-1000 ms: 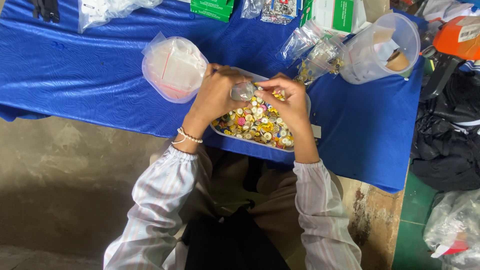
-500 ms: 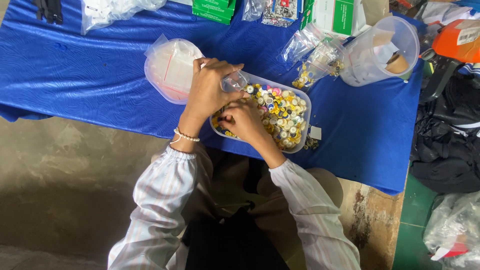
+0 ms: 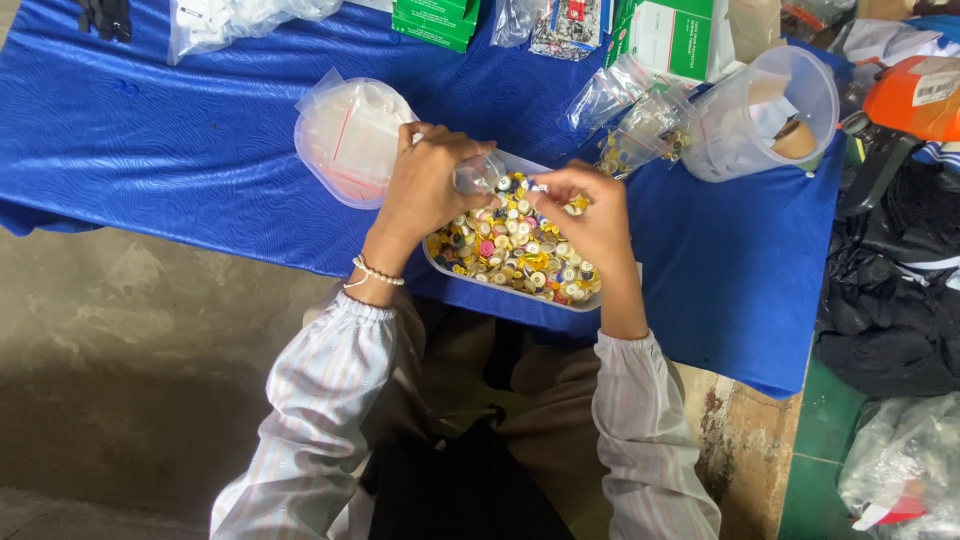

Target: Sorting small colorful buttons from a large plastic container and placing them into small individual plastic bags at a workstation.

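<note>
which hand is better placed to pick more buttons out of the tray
Right. The right hand hovers free over the buttons in the tray, while the left hand grips a small clear bag.

A blue cloth (image 3: 180, 150) is spread across the upper frame. A clear tub of white bags (image 3: 345, 140) is seen left of centre, green boxes (image 3: 435, 18) at top centre, a plastic jug (image 3: 770, 110) lying tipped at upper right, black bags (image 3: 890, 300) at right.
</note>
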